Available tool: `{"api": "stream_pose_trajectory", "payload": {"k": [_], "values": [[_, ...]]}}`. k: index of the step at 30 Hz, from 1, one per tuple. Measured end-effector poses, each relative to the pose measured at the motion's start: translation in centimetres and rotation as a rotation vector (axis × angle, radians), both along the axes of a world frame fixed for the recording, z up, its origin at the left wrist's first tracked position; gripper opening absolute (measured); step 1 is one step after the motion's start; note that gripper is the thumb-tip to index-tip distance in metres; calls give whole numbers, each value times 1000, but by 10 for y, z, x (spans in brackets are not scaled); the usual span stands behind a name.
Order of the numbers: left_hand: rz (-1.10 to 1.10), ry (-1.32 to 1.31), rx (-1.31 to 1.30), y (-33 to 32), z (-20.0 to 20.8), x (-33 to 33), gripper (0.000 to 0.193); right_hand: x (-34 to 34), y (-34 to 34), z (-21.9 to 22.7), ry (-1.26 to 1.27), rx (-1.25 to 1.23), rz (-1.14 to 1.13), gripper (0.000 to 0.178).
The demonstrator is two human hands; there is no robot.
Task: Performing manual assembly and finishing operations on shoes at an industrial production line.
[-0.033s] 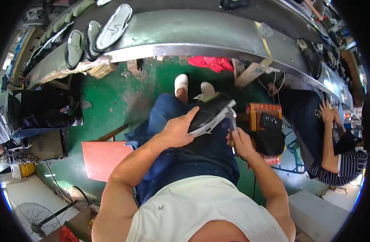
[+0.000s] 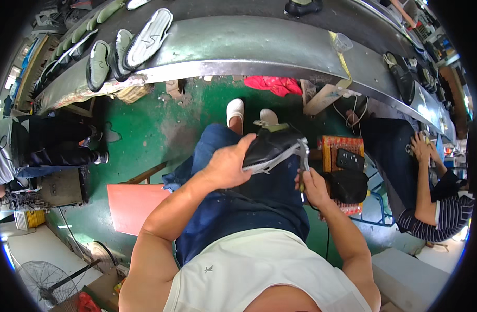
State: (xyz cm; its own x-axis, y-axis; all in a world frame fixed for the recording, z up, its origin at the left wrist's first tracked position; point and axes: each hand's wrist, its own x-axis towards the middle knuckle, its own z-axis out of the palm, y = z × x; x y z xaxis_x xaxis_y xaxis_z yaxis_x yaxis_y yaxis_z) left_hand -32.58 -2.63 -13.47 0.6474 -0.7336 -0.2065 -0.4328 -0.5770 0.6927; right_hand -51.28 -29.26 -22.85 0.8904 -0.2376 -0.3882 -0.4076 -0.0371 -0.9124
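Observation:
A black shoe [image 2: 269, 145] with a pale sole edge rests over my lap, tilted, its toe toward the right. My left hand [image 2: 230, 165] is closed around its heel end, thumb on top. On the right, my right hand [image 2: 314, 188] grips a metal hand tool that looks like pincers [image 2: 304, 152], with a curved silver head and a yellowish handle part. The tool's head is at the shoe's toe edge; whether it bites on the material cannot be made out. My fingers partly hide the handles.
A metal-edged bench [image 2: 223, 44] runs across the front, with green and white shoe parts [image 2: 149, 37] at left and dark shoes [image 2: 402, 78] at right. Beside my right hand is a patterned stool [image 2: 329, 148] holding dark items. A co-worker's hands [image 2: 420, 147] are further right.
The shoe has turned slightly in my left hand, showing more of its opening. My right hand and the tool have shifted slightly right and down at the toe.

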Motion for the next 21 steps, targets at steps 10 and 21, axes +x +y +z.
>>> {"api": "stream_pose_trajectory", "payload": {"k": [10,21], "values": [[101,333,-409,-77,38,63,42,-15,-5,8,-6,256,-7,35],[316,307,-195,3,-89,-32,31,25,8,73,58,-331,619,42]]}}
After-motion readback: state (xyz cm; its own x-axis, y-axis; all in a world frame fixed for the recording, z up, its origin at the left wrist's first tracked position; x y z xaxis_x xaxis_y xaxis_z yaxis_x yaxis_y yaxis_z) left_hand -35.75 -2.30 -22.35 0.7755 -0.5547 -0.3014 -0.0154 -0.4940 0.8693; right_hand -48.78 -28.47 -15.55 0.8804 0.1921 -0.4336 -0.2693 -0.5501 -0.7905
